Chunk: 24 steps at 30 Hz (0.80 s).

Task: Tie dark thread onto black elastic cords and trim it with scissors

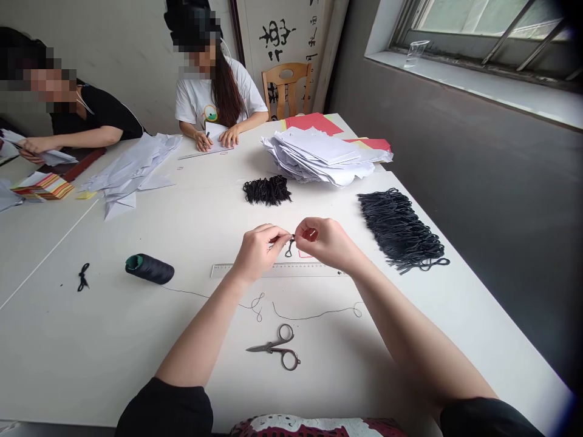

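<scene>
scissors [273,347], left hand [257,252], right hand [324,243] pinching black cord [289,247]

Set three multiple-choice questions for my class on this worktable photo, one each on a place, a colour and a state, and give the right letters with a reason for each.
1. Where do the scissors lie?
A. On the window sill
B. On the white table, in front of the person
C. On the paper stack

2. What colour is the thread spool?
A. Near-black
B. Red
C. Yellow

3. What are the left hand and right hand doing?
A. Resting flat on the table
B. Cutting paper
C. Pinching a small black cord loop together

Answers:
1. B, since the scissors sit on the tabletop between the forearms.
2. A, since the wound thread looks dark.
3. C, since both hands meet at the loop, off the table.
</scene>
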Available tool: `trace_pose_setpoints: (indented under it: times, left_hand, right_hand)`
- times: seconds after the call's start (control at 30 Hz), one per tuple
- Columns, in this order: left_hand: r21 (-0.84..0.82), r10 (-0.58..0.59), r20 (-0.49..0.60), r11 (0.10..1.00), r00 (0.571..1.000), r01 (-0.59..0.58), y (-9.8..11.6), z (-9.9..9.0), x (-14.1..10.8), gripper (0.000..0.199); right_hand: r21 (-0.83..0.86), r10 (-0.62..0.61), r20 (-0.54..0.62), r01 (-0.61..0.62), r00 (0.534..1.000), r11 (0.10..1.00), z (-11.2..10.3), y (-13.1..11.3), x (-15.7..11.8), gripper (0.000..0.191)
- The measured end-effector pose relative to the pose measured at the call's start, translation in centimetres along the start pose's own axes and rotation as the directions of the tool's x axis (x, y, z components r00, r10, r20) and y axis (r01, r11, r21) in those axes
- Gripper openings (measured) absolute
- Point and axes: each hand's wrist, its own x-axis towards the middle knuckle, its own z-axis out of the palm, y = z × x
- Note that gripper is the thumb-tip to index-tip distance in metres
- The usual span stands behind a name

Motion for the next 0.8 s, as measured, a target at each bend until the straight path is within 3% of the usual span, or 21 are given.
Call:
trace_pose_setpoints:
  times: [0.13, 0.47, 0.57, 0.67, 0.8]
  left_hand:
    - [-0.037, 0.009, 0.050, 0.999, 0.999, -0.007, 0.4, -0.4, 0.1, 0.018]
    - [-0.128, -0.018, 0.108, 0.991, 0.994, 0.032, 0.9, -0.6, 0.0, 0.015]
    - [-0.100, -0.006, 0.104, 0.995, 0.995, 0.016, 0.8, -0.6, 0.0, 0.014]
    - [-0.092, -0.009, 0.060, 0.996, 0.998, 0.014, 0.6, -0.6, 0.0, 0.013]
    - [-0.184, -0.086, -0.021, 0.980, 0.996, 0.081, 0.5, -0.3, -0.1, 0.014]
  right_hand:
    - [0.156, 0.043, 0.190, -0.074, 0.981, 0.985, -1.3, 0.3, 0.0, 0.007]
    - [0.263, 0.010, 0.364, -0.114, 0.931, 0.958, -2.7, 1.2, 0.4, 0.013]
    - [0.221, 0.025, 0.375, -0.116, 0.927, 0.968, -3.1, 1.2, 0.4, 0.011]
    - [0.211, 0.020, 0.303, -0.088, 0.953, 0.974, -3.4, 1.2, 0.4, 0.012]
    - [0.241, 0.010, 0.197, -0.058, 0.980, 0.969, -3.3, 1.1, 0.4, 0.030]
